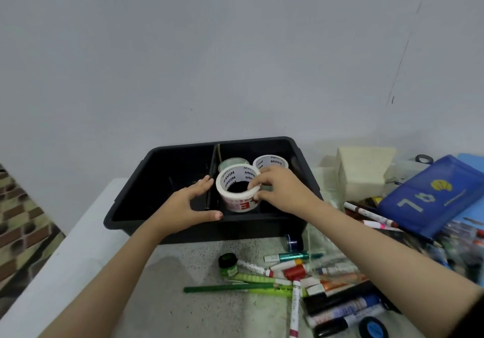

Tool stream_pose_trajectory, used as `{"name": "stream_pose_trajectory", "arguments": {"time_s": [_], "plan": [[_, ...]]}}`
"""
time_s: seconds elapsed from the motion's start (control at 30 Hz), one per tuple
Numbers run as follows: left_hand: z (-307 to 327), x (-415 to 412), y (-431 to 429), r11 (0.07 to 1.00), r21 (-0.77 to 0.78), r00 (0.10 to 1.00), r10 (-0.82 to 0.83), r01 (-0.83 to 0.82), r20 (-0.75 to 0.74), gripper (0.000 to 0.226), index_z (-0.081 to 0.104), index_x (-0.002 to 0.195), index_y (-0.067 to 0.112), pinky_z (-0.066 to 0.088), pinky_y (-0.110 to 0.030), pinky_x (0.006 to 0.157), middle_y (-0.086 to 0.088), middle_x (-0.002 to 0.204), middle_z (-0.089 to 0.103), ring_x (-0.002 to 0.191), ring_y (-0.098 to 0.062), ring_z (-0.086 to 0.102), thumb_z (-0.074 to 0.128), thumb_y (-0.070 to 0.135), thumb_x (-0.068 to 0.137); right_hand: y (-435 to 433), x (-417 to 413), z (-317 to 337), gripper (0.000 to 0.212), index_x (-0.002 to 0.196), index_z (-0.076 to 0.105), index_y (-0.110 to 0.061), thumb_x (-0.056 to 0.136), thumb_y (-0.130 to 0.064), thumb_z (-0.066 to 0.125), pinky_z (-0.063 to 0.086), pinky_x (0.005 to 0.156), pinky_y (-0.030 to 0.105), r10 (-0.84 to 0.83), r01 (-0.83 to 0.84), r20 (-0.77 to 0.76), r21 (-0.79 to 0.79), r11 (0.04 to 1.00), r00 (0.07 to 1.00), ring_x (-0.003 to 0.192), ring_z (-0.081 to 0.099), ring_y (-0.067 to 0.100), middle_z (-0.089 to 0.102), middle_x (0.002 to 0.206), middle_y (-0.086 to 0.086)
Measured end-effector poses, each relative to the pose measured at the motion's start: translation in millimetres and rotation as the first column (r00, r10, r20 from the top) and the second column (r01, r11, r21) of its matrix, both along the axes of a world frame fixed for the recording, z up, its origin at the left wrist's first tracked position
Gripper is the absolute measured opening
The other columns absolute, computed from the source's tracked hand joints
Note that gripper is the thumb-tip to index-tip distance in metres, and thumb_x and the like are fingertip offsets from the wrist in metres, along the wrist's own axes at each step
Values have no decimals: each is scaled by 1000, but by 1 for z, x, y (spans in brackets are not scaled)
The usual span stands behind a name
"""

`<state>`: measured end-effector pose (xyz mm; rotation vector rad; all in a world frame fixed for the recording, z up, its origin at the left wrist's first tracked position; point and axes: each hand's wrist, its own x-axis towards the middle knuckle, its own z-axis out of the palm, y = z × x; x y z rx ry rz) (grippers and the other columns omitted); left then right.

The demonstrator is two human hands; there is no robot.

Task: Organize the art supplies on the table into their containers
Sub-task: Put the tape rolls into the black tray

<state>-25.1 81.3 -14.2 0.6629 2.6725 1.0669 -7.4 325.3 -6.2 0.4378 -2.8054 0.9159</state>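
A black plastic bin (pixel 131 206) with a divider stands at the middle of the table. My right hand (pixel 280 189) grips a white roll of tape (pixel 237 193) by its right rim, inside the bin's right compartment. Behind it lie two more tape rolls, one white (pixel 271 161) and one pale green (pixel 231 161). My left hand (pixel 187 206) rests over the bin's near wall by the divider, fingers spread, thumb on the rim. The left compartment looks dark and I cannot tell its contents.
Markers, paint tubes and green pencils (pixel 301 280) lie scattered in front of the bin. A small green jar (pixel 227 263) and a blue-capped jar (pixel 292 242) stand near them. A blue pouch (pixel 429 193) and pale boxes (pixel 361 172) sit at the right. The wall is close behind.
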Motion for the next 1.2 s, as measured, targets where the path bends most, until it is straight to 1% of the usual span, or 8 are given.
{"name": "stream_pose_trajectory", "arguments": {"time_s": [0.2, 0.43, 0.53, 0.63, 0.73, 0.97, 1.1, 1.2], "plan": [[2, 2, 2, 999, 32, 1000, 5, -6, 24, 130, 32, 142, 34, 14, -35, 115, 19, 149, 22, 131, 4, 18, 64, 88, 28, -8, -12, 0, 23, 98, 74, -15, 77, -7, 70, 44, 92, 33, 64, -64, 3, 68, 996, 998, 96, 56, 16, 64, 103, 3], [2, 1, 2, 1000, 5, 1000, 3, -3, 22, 135, 30, 144, 29, 16, -29, 112, 19, 151, 22, 130, 4, 18, 62, 90, 28, -3, -23, -16, 25, 98, 74, -19, 75, -11, 73, 47, 94, 37, 65, -74, 90, 105, 992, 994, 87, 57, 7, 65, 91, -11], [2, 1, 2, 1000, 2, 1000, 6, -6, 29, 133, 31, 144, 29, 16, -29, 111, 21, 149, 22, 132, 3, 19, 62, 89, 30, -2, -27, -18, 22, 96, 74, -23, 75, -16, 73, 11, 116, 48, 68, -88, 105, 192, 978, 992, 102, 56, 11, 69, 100, -6], [2, 1, 2, 1000, -9, 999, 10, -10, 35, 131, 31, 144, 31, 16, -31, 112, 28, 142, 21, 133, 1, 20, 62, 89, 30, 0, -26, -17, 21, 98, 72, -31, 78, -26, 71, -12, 109, 59, 51, -85, 107, 340, 937, 993, 115, 49, 10, 67, 104, -11], [2, 1, 2, 1000, -4, 999, 12, -11, 44, 131, 31, 144, 31, 16, -30, 112, 30, 140, 21, 132, 3, 19, 64, 88, 30, 4, -27, -18, 20, 98, 71, -38, 78, -42, 69, -24, 103, 58, 39, -84, 159, 287, 954, 987, 120, 46, 6, 68, 101, -15], [3, 0, 2, 1000, -3, 998, 12, -12, 58, 131, 32, 144, 30, 16, -30, 111, 28, 142, 23, 132, 3, 20, 65, 87, 30, 1, -32, -15, 17, 93, 71, -35, 76, -38, 72, -23, 103, 60, 25, -79, 205, 258, 963, 978, 121, 48, 7, 68, 100, -12], [2, -1, 2, 1000, 1, 999, 10, -10, 52, 130, 32, 143, 30, 16, -28, 110, 30, 140, 22, 131, 3, 19, 65, 86, 31, -2, -30, -13, 25, 106, 65, -32, 81, -32, 69, -17, 107, 62, 3, -64, 199, 299, 952, 980, 123, 44, 12, 52, 84, -22], [2, -1, 3, 1000, 4, 999, 10, -10, 51, 130, 32, 143, 30, 16, -27, 109, 29, 140, 22, 131, 4, 19, 65, 87, 31, 1, -29, -16, 33, 112, 62, -34, 80, -37, 69, -18, 107, 60, -28, -24, 163, 310, 950, 986, 126, 42, 15, 59, 101, -14]]}}
